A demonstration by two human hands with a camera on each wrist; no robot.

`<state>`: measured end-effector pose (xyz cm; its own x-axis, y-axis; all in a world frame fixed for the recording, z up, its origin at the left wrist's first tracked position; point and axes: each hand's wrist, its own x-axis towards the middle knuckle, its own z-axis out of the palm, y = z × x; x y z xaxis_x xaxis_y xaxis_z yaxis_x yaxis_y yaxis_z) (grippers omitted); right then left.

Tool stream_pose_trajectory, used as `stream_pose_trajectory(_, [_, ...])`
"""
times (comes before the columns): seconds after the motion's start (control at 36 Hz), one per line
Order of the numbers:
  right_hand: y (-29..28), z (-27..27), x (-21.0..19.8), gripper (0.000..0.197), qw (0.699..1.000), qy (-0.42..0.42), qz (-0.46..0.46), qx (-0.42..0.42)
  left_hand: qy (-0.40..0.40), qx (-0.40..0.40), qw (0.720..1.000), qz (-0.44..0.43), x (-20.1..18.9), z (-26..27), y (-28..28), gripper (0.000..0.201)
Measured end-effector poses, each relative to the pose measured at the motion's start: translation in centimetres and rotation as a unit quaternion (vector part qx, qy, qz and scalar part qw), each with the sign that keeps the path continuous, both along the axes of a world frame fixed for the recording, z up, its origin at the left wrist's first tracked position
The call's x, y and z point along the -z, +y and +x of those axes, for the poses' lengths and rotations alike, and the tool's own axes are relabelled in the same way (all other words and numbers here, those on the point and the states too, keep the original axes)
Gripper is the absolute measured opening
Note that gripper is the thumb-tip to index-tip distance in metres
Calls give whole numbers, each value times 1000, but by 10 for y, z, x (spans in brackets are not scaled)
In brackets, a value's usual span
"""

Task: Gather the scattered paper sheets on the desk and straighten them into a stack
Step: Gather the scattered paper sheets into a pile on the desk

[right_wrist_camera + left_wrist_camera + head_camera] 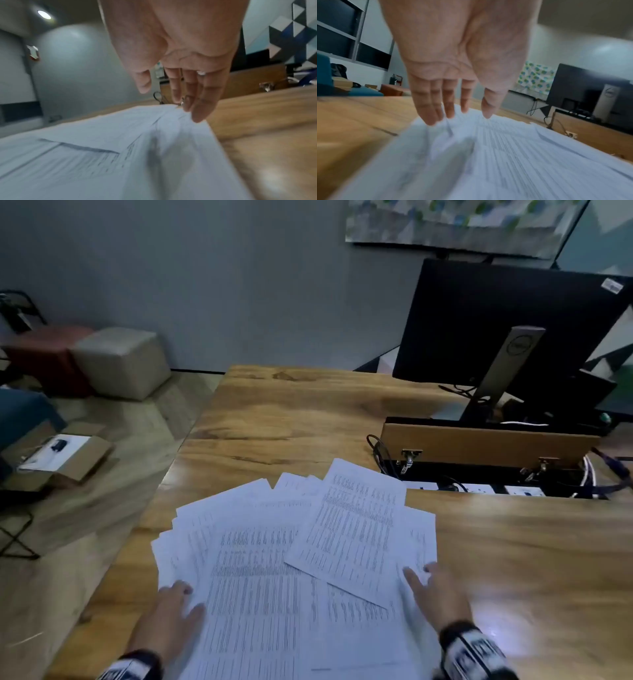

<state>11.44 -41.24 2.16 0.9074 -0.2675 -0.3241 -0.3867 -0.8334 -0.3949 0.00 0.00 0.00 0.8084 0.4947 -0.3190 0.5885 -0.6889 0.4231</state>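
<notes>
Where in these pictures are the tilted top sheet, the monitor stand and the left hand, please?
Tilted top sheet (349, 529): head view, middle of its printed face.
Monitor stand (507, 368): head view, on its grey upright.
Left hand (453, 56): left wrist view, centre of the palm.

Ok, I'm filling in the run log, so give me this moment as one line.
phase: gathering | paper sheets: fanned, unstacked on desk | left hand: open, at left edge | right hand: open, at right edge

Your head camera looks down across the desk toward the monitor; both wrist cameras skim low along each palm, sharing the fanned paper sheets.
</notes>
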Motion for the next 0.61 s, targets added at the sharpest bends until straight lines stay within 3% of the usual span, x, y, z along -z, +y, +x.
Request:
stream_pose_trajectory(0.11, [34, 29, 13, 84, 996, 62, 2, 58, 55, -72, 996, 11, -5, 26, -25, 78])
stream_pose_trajectory(0.22, [59, 33, 23, 103, 991, 89, -33, 98, 111, -126, 986, 19, -3, 43, -41, 99])
stream_pose_trajectory(0.28, [66, 34, 26, 105, 988, 103, -52, 101, 116, -140, 983, 11, -2, 49, -45, 100])
stream_pose_trajectory(0.42, [72, 36, 35, 87, 987, 105, -13, 119, 107, -126, 986, -26, 4, 51, -44, 95])
stream_pose_trajectory(0.53, [68, 34, 33, 39, 988, 58, 38, 137, 93, -109, 988, -48, 3, 49, -38, 68])
stream_pose_trajectory(0.61, [60, 33, 27, 25, 985, 25, 106, 134, 70, -97, 990, -77, 6, 48, -32, 45])
